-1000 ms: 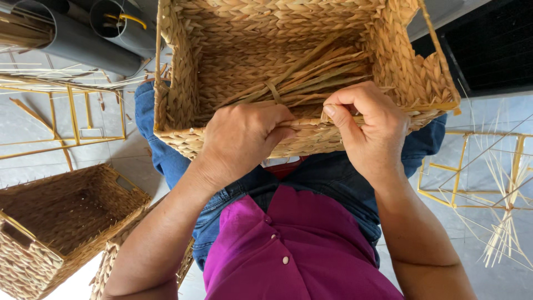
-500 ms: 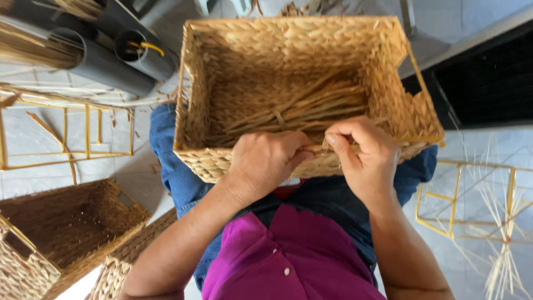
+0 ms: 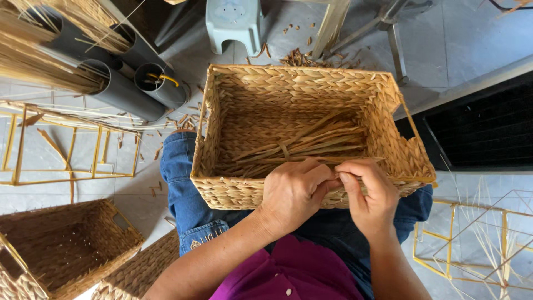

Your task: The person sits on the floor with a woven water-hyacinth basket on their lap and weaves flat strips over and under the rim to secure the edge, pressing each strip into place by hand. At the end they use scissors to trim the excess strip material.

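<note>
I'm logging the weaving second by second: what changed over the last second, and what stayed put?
The left hand and right hand slid together along the near rim of the woven basket, now pinching the same spot. Nothing was let go. The basket shows lower in view, from head movement or lowering, uncertain. It still rests on the lap, the bundle of loose strands inside.

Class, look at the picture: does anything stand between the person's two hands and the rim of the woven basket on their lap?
Nothing visible does. The left hand and right hand already rest on the near rim of the woven basket, pinching the weave there. The loose straw bundle lies inside, beyond them.
</note>
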